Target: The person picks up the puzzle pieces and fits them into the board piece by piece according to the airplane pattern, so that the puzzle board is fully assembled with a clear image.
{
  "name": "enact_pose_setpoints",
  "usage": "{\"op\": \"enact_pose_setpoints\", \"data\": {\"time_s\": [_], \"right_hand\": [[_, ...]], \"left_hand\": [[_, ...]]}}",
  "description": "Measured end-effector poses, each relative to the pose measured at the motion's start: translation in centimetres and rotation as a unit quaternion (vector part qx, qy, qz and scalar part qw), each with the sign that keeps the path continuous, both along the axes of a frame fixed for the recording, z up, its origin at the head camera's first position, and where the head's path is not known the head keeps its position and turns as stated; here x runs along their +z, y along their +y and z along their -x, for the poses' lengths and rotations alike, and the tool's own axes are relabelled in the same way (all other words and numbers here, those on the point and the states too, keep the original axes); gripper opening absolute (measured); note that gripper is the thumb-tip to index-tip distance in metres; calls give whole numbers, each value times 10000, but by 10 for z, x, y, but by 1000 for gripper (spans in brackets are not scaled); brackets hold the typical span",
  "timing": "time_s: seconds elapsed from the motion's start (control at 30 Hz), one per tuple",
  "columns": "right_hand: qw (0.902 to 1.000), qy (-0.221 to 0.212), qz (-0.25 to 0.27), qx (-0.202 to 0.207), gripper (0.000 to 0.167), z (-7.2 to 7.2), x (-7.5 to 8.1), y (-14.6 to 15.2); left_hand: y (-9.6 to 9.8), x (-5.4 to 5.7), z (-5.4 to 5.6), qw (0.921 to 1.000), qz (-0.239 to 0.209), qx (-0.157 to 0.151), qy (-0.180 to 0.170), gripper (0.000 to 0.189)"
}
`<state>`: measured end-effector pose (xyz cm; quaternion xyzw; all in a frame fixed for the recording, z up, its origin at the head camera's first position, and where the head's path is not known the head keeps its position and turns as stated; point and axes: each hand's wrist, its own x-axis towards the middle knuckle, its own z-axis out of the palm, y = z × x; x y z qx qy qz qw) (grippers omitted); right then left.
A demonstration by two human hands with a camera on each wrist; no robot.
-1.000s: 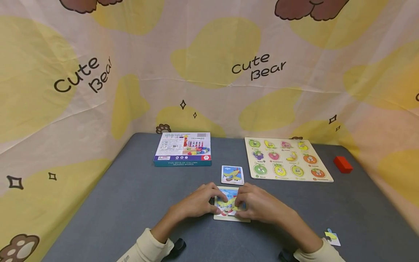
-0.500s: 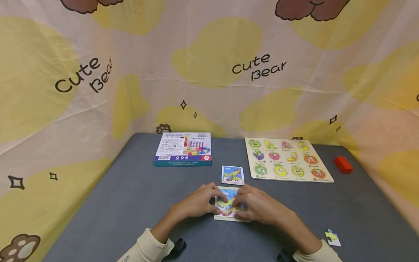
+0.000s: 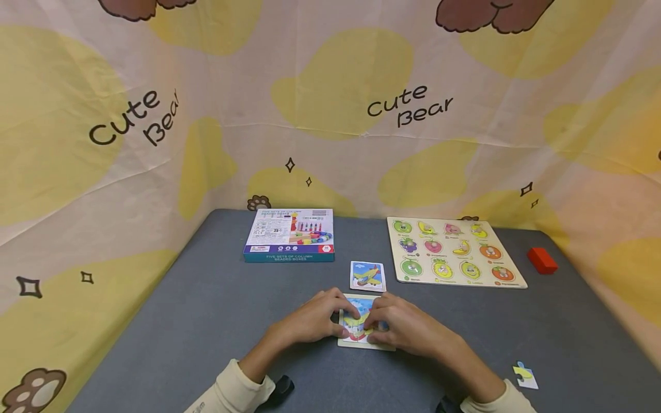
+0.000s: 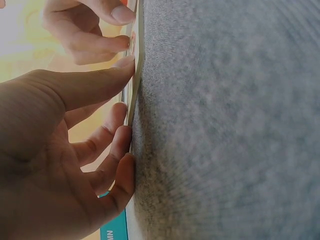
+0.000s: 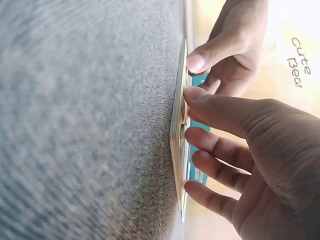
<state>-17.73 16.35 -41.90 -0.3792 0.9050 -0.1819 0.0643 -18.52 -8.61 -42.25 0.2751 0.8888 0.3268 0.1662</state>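
A small jigsaw puzzle [image 3: 355, 327] with a yellow airplane picture lies in a pale tray [image 3: 356, 345] on the grey table. My left hand [image 3: 312, 317] rests at its left side, thumb and index fingertip pressing on the picture, other fingertips at the tray's edge. From the right, my right hand [image 3: 408, 324] holds a puzzle piece at the lower right between thumb and fingers; the hand hides most of that piece. The right wrist view shows the right thumb [image 5: 220, 107] and fingertips at the top of the tray. Behind the puzzle lies a card [image 3: 368, 276] with the same airplane.
One loose puzzle piece [image 3: 525, 375] lies at the right front. A flat box [image 3: 289, 235] stands at the back left. A fruit board [image 3: 444, 278] lies at the back right, with a red block [image 3: 542, 260] beside it. A printed cloth [image 3: 330, 115] hangs behind the table.
My right thumb and fingers have shifted slightly left across the puzzle, and the gap between the lower pieces has narrowed. The left hand has kept its place.
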Motion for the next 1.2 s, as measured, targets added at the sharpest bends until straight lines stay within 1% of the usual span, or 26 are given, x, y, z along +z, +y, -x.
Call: {"op": "enact_pose_setpoints", "data": {"time_s": [0.37, 0.6, 0.7, 0.87, 0.97, 1.07, 1.2], "right_hand": [[9999, 48, 120, -33, 11, 2, -1, 2], [9990, 323, 314, 44, 10, 2, -2, 4], [9987, 356, 373, 7, 9, 2, -1, 4], [9987, 247, 415, -178, 8, 1, -1, 3], [9984, 294, 409, -269, 6, 1, -1, 2], [9981, 361, 387, -315, 6, 0, -1, 2], [9981, 295, 370, -384, 7, 0, -1, 2]], "left_hand": [[0, 1, 0, 10000, 16, 11, -41, 28], [0, 0, 1, 10000, 9, 7, -91, 29], [0, 1, 1, 9999, 9, 7, -121, 28], [0, 2, 1, 9999, 17, 15, -118, 29], [0, 3, 1, 9999, 26, 11, -99, 29], [0, 3, 0, 10000, 7, -24, -80, 28], [0, 4, 0, 9997, 57, -230, 113, 28]]}}
